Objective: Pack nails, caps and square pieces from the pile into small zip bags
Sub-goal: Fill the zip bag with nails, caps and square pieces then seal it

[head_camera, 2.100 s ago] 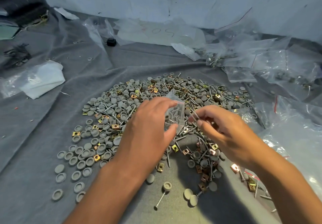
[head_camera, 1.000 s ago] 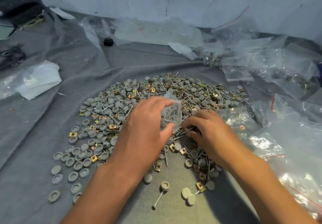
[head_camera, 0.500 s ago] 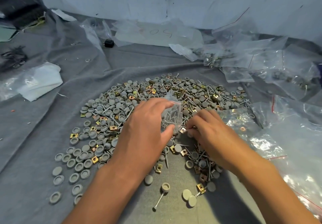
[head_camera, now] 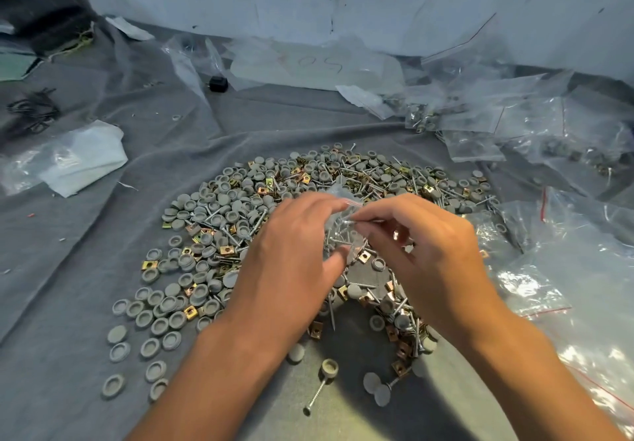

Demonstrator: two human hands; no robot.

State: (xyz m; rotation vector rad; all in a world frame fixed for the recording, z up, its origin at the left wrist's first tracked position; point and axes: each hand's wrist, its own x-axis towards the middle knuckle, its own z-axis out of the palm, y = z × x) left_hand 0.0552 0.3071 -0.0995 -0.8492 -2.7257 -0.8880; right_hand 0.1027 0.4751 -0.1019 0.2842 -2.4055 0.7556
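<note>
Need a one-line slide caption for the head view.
Left hand holds a small zip bag over the pile while right hand feeds nails in.

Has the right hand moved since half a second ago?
Yes. The right hand has lifted off the pile and now pinches a nail at the mouth of the bag, which the left hand holds.

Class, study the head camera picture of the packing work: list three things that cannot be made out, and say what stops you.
1. Contents of the small zip bag, head view: left hand covers most; count unreadable.
2. What the right hand pinches: own fingers hide it.
3. Filled bags at the back right: contents blurred, too small.
</note>
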